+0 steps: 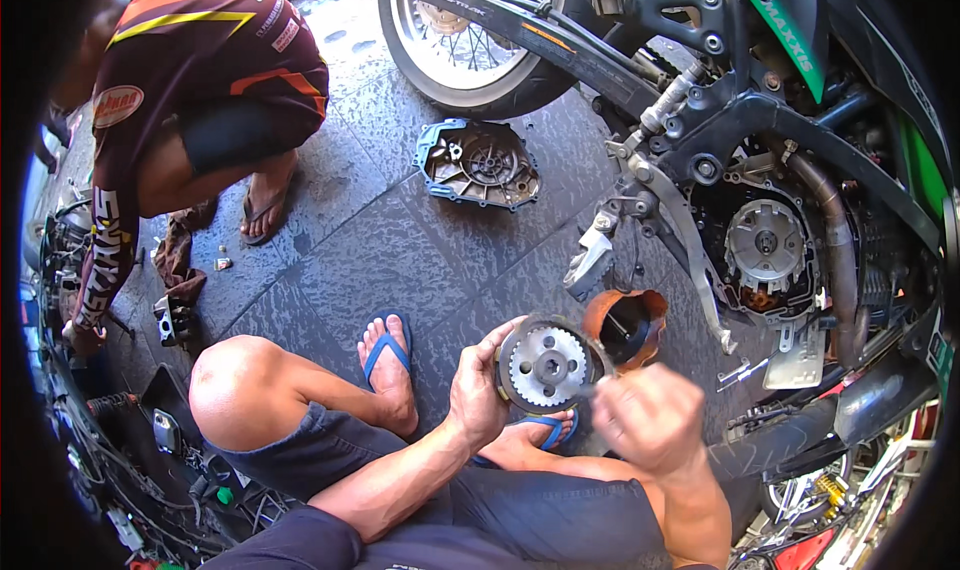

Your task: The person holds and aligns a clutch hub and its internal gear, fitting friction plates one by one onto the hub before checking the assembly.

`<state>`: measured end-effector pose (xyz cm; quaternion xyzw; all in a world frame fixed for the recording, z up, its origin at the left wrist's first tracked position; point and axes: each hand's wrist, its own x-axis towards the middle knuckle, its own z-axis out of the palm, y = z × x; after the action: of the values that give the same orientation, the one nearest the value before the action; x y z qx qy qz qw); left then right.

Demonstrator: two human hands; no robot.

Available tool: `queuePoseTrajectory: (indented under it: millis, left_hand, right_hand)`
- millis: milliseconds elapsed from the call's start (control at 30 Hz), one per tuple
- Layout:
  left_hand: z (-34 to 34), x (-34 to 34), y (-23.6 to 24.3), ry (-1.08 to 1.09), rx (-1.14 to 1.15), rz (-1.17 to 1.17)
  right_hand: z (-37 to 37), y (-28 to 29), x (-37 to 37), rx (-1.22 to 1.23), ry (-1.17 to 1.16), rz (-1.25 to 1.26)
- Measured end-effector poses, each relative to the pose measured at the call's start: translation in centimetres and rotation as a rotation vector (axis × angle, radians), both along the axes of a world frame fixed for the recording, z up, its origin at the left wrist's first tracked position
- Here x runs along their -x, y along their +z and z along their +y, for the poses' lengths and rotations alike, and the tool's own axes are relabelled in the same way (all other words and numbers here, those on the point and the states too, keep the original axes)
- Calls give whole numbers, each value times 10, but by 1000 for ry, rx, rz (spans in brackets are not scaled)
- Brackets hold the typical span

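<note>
My left hand grips the rim of a round clutch hub with a toothed pale centre and dark plates around its edge. It is held up over my feet, its face toward me. My right hand is curled closed at the hub's right edge and blurred by motion. Whatever its fingers hold is hidden. Just beyond the hands stands an orange-brown can with a dark inside. To the right, the motorcycle's opened engine shows a round clutch basket.
An engine side cover lies inner side up on the tiled floor. Behind it is the motorcycle's wheel. A kick lever juts out from the engine. Another person crouches at far left, near a rag and metal parts.
</note>
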<state>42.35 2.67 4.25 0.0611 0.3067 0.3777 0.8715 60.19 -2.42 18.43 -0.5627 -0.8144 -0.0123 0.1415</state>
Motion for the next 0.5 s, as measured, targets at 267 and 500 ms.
queuePoseTrajectory:
  millis: [267, 500]
  left_hand:
    - [-2, 5, -3, -35, -52, -102]
    - [-4, 6, 2, -63, -53, -100]
  right_hand:
    - [-27, -19, 19, 272, -18, 69]
    - [-31, -8, 2, 259, -215, 252]
